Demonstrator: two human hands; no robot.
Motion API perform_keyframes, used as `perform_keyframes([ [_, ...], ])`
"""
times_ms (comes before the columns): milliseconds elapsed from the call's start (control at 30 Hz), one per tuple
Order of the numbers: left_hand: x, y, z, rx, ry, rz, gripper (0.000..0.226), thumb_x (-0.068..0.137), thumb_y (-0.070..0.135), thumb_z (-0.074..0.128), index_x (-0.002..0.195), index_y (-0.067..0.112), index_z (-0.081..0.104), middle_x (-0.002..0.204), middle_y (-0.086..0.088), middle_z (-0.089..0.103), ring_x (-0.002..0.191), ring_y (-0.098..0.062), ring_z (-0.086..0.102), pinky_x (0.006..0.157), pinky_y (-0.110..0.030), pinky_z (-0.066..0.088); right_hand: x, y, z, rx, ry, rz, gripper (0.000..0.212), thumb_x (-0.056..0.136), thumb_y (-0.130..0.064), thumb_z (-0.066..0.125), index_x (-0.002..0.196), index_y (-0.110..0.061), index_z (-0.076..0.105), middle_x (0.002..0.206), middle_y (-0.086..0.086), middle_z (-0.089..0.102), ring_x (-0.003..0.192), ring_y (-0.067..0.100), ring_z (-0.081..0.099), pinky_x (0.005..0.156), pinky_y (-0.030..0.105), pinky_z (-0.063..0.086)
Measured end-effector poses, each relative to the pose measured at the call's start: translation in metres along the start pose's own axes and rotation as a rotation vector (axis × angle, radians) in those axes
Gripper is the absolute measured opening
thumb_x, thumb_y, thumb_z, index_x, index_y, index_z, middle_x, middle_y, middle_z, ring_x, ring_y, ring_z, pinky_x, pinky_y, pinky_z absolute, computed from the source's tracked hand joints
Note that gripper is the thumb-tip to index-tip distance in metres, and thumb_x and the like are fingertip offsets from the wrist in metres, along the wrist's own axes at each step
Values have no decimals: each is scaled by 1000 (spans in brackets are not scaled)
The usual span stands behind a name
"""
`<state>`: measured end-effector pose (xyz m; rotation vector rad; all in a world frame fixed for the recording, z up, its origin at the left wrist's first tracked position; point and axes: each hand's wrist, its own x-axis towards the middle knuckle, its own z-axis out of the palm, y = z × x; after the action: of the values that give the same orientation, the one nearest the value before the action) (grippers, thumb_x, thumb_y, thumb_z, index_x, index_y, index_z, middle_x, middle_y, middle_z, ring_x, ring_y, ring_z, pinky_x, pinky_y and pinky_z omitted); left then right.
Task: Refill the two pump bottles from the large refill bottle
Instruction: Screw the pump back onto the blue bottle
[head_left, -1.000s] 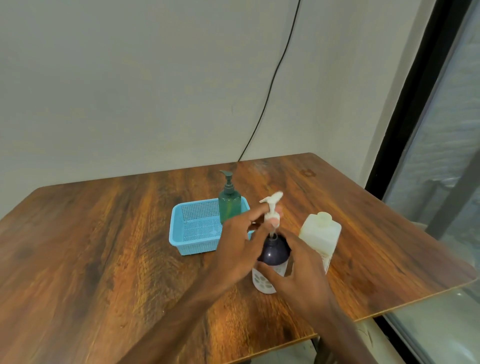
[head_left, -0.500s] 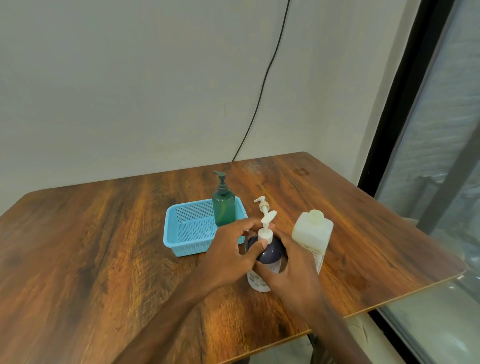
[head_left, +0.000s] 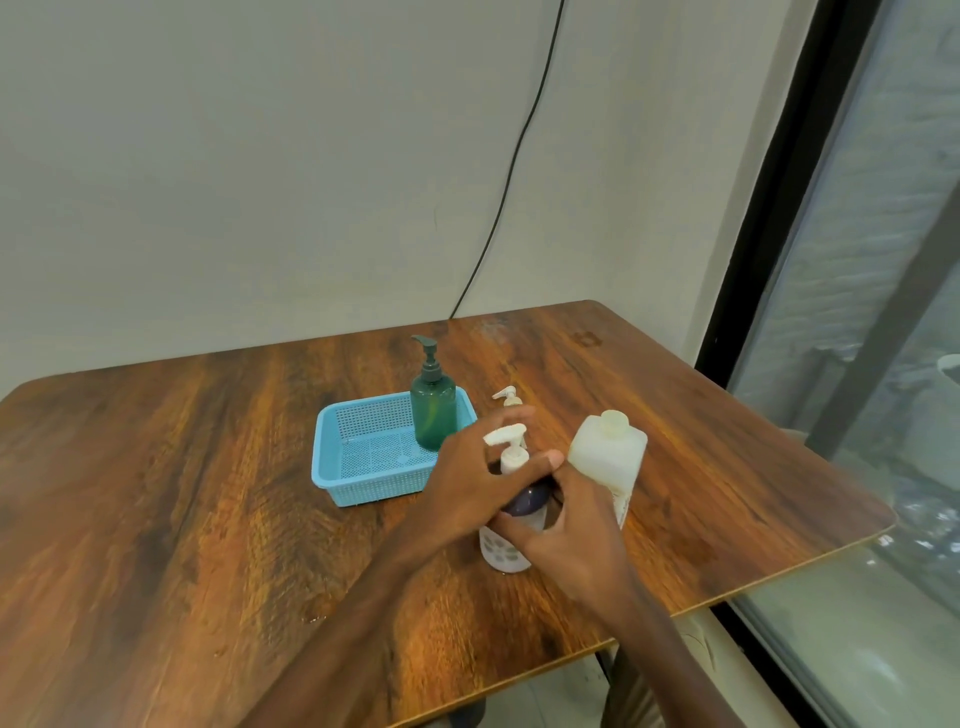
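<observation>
A pump bottle with a dark purple top and white body (head_left: 506, 553) stands on the wooden table (head_left: 156, 493). Its white pump head (head_left: 511, 449) sits on its neck. My left hand (head_left: 475, 480) pinches the pump collar from the left. My right hand (head_left: 569, 527) wraps the bottle's body from the right. A green pump bottle (head_left: 432, 410) stands upright in the right end of a blue basket (head_left: 363, 486). The large pale refill bottle (head_left: 608, 460) stands capped just right of my hands. The top of another small white pump (head_left: 508, 396) shows behind my left hand.
The table's right and front edges drop off near a dark-framed window (head_left: 779, 260). A black cable (head_left: 511, 171) runs down the wall to the table's back edge. Bare tabletop lies to the left of the basket.
The white pump, held lifted above the purple bottle a second ago, has come down onto the neck. My left hand now grips its collar; the right hand still holds the body.
</observation>
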<state>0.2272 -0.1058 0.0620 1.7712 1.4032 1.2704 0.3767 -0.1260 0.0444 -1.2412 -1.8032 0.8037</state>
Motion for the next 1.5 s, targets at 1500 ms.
perform_keyframes([
  [1500, -4, 0, -22, 271, 2, 228, 17, 85, 34, 85, 89, 18, 82, 74, 10, 63, 72, -6, 58, 63, -13, 39, 7, 9, 1, 2, -34, -32, 70, 71, -45, 86, 131, -35, 52, 121, -29, 57, 105, -6, 59, 85, 4, 45],
])
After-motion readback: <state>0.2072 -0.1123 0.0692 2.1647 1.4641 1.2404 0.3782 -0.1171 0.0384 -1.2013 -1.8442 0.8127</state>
